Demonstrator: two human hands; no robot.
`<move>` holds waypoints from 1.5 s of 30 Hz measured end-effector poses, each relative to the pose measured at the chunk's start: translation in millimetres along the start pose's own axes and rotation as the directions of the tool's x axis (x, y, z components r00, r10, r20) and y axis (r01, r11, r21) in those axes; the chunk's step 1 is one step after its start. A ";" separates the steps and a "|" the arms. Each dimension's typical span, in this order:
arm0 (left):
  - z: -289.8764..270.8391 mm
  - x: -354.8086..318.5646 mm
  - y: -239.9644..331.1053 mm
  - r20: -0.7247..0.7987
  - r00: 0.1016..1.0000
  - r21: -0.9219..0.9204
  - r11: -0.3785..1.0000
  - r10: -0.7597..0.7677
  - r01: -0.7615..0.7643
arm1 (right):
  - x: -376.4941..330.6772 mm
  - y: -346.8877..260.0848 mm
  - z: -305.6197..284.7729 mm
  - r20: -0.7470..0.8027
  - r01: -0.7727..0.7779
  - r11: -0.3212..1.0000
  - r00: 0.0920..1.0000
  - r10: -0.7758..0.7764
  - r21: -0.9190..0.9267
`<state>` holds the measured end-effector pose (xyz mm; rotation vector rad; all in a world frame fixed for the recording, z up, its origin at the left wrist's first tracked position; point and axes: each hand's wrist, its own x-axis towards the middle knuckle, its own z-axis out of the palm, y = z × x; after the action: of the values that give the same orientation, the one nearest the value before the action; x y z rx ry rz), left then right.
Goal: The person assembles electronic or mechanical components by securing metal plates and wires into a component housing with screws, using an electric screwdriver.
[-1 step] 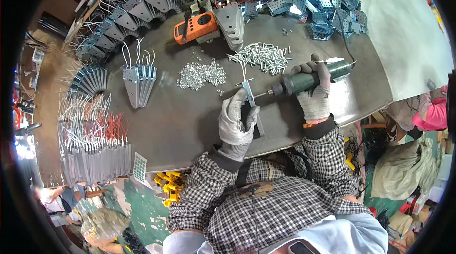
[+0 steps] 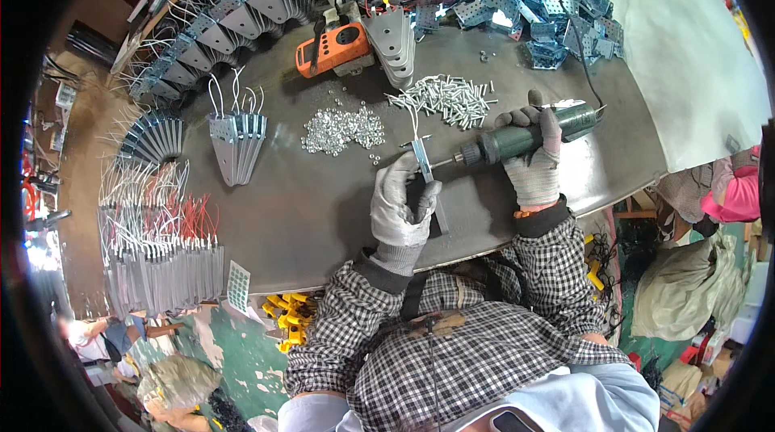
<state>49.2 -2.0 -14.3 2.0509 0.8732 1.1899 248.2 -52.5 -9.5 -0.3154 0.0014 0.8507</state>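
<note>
My left hand (image 2: 400, 204), in a pale grey glove, pinches a narrow metal plate with a bluish bracket (image 2: 421, 159) at its upper end; white wires rise from it. The plate stands edge-on, its lower part partly hidden by my fingers. My right hand (image 2: 533, 159), also gloved, wraps round a dark green electric screwdriver (image 2: 578, 120) held sideways. Its thin bit points left and reaches the bracket; whether it sits in a screw is too small to tell. Just beyond lie a heap of silver screws (image 2: 454, 101) and a heap of small nuts (image 2: 343, 129).
An orange meter (image 2: 333, 50) stands behind the nuts, beside stacked grey plates (image 2: 391, 48). Blue brackets (image 2: 529, 8) pile up at the far right. Wired plates (image 2: 236, 145) stand at left, with bundled wired strips (image 2: 161, 274) nearer the edge. The screwdriver's cord (image 2: 583, 52) runs up the right side.
</note>
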 end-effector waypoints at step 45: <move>-40.9 288.4 -154.8 -0.230 0.970 0.264 0.955 -0.071 0.133 | 11.9 14.2 -10.4 0.135 -0.097 0.969 0.989 0.067 0.228</move>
<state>85.4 323.3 27.2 2.0844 1.3022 1.3146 246.9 -37.8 -24.8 -0.0395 -0.0036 0.9414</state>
